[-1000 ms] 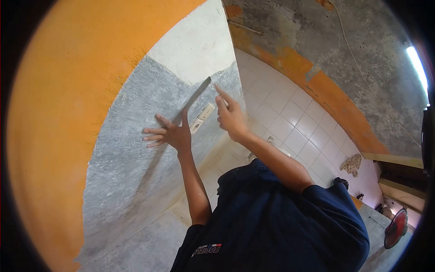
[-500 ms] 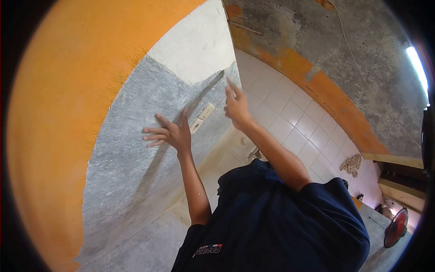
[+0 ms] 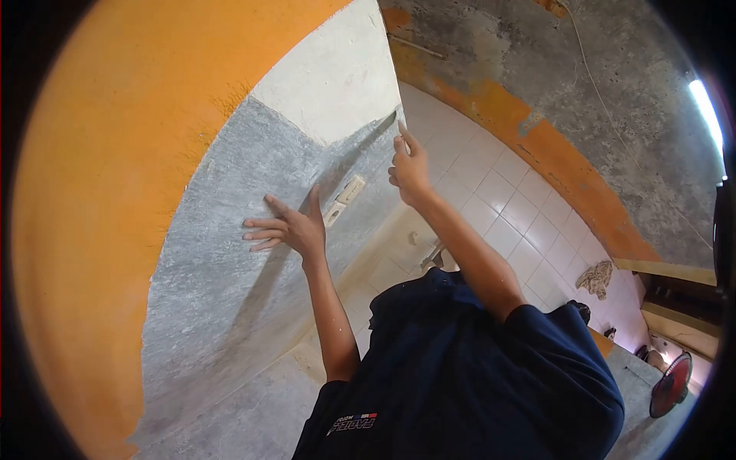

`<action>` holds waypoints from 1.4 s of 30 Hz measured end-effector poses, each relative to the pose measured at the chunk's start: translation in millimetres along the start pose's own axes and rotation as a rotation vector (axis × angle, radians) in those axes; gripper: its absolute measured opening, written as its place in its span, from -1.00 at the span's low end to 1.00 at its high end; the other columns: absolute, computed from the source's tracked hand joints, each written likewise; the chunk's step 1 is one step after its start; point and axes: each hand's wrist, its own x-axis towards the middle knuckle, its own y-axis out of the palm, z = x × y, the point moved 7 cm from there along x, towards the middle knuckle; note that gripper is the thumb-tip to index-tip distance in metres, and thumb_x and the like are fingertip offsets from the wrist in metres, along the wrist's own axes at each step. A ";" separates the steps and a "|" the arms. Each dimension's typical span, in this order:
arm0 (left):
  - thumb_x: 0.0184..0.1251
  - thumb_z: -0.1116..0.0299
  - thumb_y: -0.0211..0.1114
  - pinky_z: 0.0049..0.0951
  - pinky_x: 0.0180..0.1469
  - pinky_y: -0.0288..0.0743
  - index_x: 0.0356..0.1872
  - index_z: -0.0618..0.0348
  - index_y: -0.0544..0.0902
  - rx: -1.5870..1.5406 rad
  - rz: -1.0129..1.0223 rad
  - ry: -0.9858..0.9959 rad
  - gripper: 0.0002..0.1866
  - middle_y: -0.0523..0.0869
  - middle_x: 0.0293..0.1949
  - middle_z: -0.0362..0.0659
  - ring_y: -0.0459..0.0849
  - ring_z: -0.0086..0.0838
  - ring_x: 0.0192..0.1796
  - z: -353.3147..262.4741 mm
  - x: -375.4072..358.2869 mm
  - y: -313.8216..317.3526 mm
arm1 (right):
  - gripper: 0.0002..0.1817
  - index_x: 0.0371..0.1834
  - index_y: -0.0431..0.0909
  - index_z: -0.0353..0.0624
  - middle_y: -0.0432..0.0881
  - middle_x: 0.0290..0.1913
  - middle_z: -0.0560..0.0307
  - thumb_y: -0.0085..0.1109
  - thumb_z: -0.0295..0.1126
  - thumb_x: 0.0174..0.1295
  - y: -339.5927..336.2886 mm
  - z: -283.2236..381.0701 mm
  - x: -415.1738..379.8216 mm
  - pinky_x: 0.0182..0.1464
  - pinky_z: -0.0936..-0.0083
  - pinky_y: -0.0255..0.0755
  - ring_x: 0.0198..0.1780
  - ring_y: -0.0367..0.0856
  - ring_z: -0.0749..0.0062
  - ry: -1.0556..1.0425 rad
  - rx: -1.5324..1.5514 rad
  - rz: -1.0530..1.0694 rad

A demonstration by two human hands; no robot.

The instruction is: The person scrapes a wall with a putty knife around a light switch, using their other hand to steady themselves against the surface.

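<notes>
My left hand lies spread against the grey bared part of the wall, left of a white socket and switch plate. At the wall's far vertical edge, my right hand is closed with its index finger stretched along a thin, narrow tool that looks like a scraper. Most of the tool is hidden by the fingers. Its tip meets the wall close to where the grey surface borders a white patch. A long shadow runs down the wall from there.
Orange paint covers the wall at left. White floor tiles lie beyond the wall edge. A crumpled cloth rests on them at right, and a red fan stands at lower right. Another wall carries a hanging cord.
My right hand has moved slightly right and the tool's tip has shifted to the wall's edge. My left hand has stayed pressed in nearly the same spot.
</notes>
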 end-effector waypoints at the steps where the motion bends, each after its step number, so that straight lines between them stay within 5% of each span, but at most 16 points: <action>1: 0.18 -0.61 0.20 0.67 0.15 -0.97 0.71 0.06 -0.22 -0.003 -0.011 0.013 0.34 -0.67 0.50 0.59 -0.91 0.51 0.46 -1.1 3.2 0.1 | -0.50 0.59 0.36 0.24 0.18 -0.53 0.45 0.04 -0.18 0.62 0.2 1.6 -3.6 -0.62 0.64 0.05 -0.63 0.10 0.72 -0.025 -0.017 0.034; 4: 0.19 -0.59 0.21 0.66 0.14 -0.99 0.71 0.05 -0.23 0.027 -0.002 -0.008 0.33 -0.68 0.49 0.60 -0.92 0.50 0.46 -3.2 3.5 -0.9 | -0.48 0.61 0.33 0.24 0.16 -0.53 0.44 0.04 -0.19 0.62 18.2 -3.9 -52.8 -0.62 0.66 0.05 -0.61 0.10 0.72 0.041 -0.171 0.213; 14: 0.29 -0.48 0.24 0.67 0.20 -0.93 0.71 0.05 -0.11 -0.077 0.095 -0.023 0.22 -0.71 0.52 0.50 -0.91 0.45 0.48 -9.0 -1.8 -19.4 | -0.49 0.61 0.33 0.26 0.22 -0.51 0.44 -0.01 -0.18 0.64 -0.3 -6.1 -37.6 -0.60 0.71 0.04 -0.57 0.13 0.76 -0.061 -0.086 0.061; 16: 0.46 -0.20 0.29 0.58 0.44 -0.58 0.66 0.12 0.15 -0.343 0.151 -0.096 -0.06 -0.50 0.61 0.42 -0.59 0.39 0.63 -33.8 2.6 -52.3 | -0.49 0.62 0.31 0.26 0.25 -0.50 0.45 -0.08 -0.15 0.65 -10.4 -24.9 -37.9 -0.57 0.72 0.08 -0.55 0.15 0.76 -0.091 -0.143 0.098; 17: 0.46 -0.20 0.29 0.58 0.44 -0.58 0.66 0.12 0.15 -0.344 0.152 -0.108 -0.06 -0.50 0.61 0.42 -0.59 0.39 0.63 -47.2 -1.8 -59.7 | -0.48 0.63 0.30 0.25 0.27 -0.50 0.45 -0.11 -0.15 0.65 -14.3 -33.5 -38.4 -0.55 0.74 0.11 -0.54 0.16 0.76 -0.143 -0.238 0.129; 18: 0.51 -0.06 0.28 0.38 0.50 -0.28 0.57 0.17 0.30 -0.572 0.243 -0.116 -0.22 -0.21 0.61 0.39 -0.25 0.27 0.63 -64.5 -9.1 -60.2 | -0.47 0.64 0.30 0.23 0.28 -0.50 0.45 -0.15 -0.14 0.64 -17.4 -37.3 -41.7 -0.53 0.75 0.13 -0.53 0.17 0.75 -0.193 -0.334 0.161; 19: 0.56 0.07 0.26 0.17 0.56 0.02 0.48 0.23 0.44 -0.801 0.330 -0.128 -0.38 0.08 0.61 0.36 0.08 0.16 0.64 -83.0 -15.5 -62.0 | -0.38 0.69 0.14 -0.04 0.48 -0.50 0.21 -0.17 -0.22 0.60 -20.7 -33.7 -48.1 -0.25 0.52 0.38 -0.41 0.42 0.53 -0.236 -0.442 0.241; 21: 0.63 0.18 0.18 -0.20 0.45 0.32 0.34 0.31 0.57 -1.211 0.623 -0.392 -0.54 0.58 0.33 0.22 0.54 -0.09 0.41 -115.8 -28.5 -45.9 | -0.36 0.70 0.08 -0.08 0.52 -0.48 0.14 -0.18 -0.24 0.59 -32.1 -32.6 -57.6 -0.24 0.47 0.40 -0.40 0.45 0.49 -0.273 -0.496 0.259; 22: 0.63 0.18 0.18 -0.20 0.45 0.32 0.34 0.31 0.57 -1.213 0.610 -0.416 -0.54 0.58 0.33 0.22 0.54 -0.09 0.41 -124.5 -35.5 -41.1 | -0.34 0.71 0.02 -0.13 0.56 -0.47 0.07 -0.19 -0.27 0.58 -36.3 -29.8 -60.3 -0.22 0.43 0.42 -0.39 0.47 0.45 -0.315 -0.532 0.273; 24: 0.63 0.18 0.19 -0.30 0.36 0.41 0.28 0.35 0.59 -1.398 0.948 -0.660 -0.55 0.74 0.14 0.11 0.65 -0.21 0.29 -152.2 -61.8 -18.4 | -0.31 0.72 -0.05 -0.19 0.60 -0.43 -0.05 -0.20 -0.30 0.55 -37.9 -18.9 -60.6 -0.21 0.35 0.44 -0.38 0.52 0.38 -0.431 -0.568 0.339; 28: 0.67 0.17 0.13 -0.33 0.31 0.43 0.31 0.37 0.56 -1.470 0.898 -0.568 -0.54 0.75 0.12 0.06 0.65 -0.26 0.24 -175.4 -51.0 -30.5 | -0.32 0.71 -0.01 -0.18 0.61 -0.42 -0.11 -0.19 -0.28 0.57 -54.9 -9.9 -55.3 -0.24 0.32 0.44 -0.38 0.57 0.31 -0.408 -0.659 0.303; 34: 0.73 0.18 0.01 -0.35 0.23 0.46 0.40 0.38 0.48 -1.397 0.706 -0.819 -0.51 0.71 0.16 0.03 0.65 -0.32 0.12 -172.5 -49.8 -30.6 | -0.37 0.68 0.06 -0.19 0.71 -0.31 -0.09 -0.24 -0.14 0.67 -73.8 -8.5 -20.6 -0.26 0.39 0.49 -0.44 0.59 0.37 -0.348 -0.711 0.383; 36: 0.74 0.18 -0.03 -0.32 0.14 0.47 0.44 0.38 0.46 -1.287 0.586 -0.841 -0.49 0.71 0.03 -0.04 0.62 -0.38 0.00 -153.1 -53.0 -23.8 | -0.37 0.67 0.08 -0.21 0.74 -0.29 -0.06 -0.27 -0.10 0.69 -84.5 -7.9 -4.0 -0.27 0.42 0.52 -0.46 0.60 0.41 -0.329 -0.648 0.393; 38: 0.74 0.18 -0.02 -0.31 0.12 0.48 0.50 0.32 0.43 -1.142 0.580 -0.689 -0.48 0.70 -0.01 -0.04 0.61 -0.40 -0.04 -133.6 -46.3 -29.8 | -0.32 0.67 0.06 -0.24 0.75 -0.20 0.03 -0.33 0.01 0.69 -103.5 -14.7 17.8 -0.50 0.60 0.41 -0.45 0.58 0.54 -0.219 -0.603 0.384; 40: 0.73 0.20 0.00 -0.31 0.27 0.46 0.51 0.25 0.42 -1.046 0.847 -0.839 -0.50 0.71 0.14 0.05 0.67 -0.31 0.14 -122.8 -49.7 -31.4 | -0.30 0.67 0.07 -0.21 0.76 -0.19 0.03 -0.35 0.05 0.68 -119.8 -23.2 36.2 -0.58 0.67 0.32 -0.46 0.58 0.56 -0.172 -0.590 0.390; 42: 0.71 0.22 0.02 -0.28 0.38 0.41 0.53 0.18 0.41 -1.070 0.855 -0.843 -0.50 0.65 0.32 0.16 0.62 -0.19 0.35 -120.9 -37.7 -36.5 | -0.29 0.67 0.08 -0.21 0.76 -0.18 0.03 -0.32 0.06 0.67 -131.0 -29.3 47.9 -0.57 0.66 0.33 -0.47 0.58 0.55 -0.074 -0.567 0.390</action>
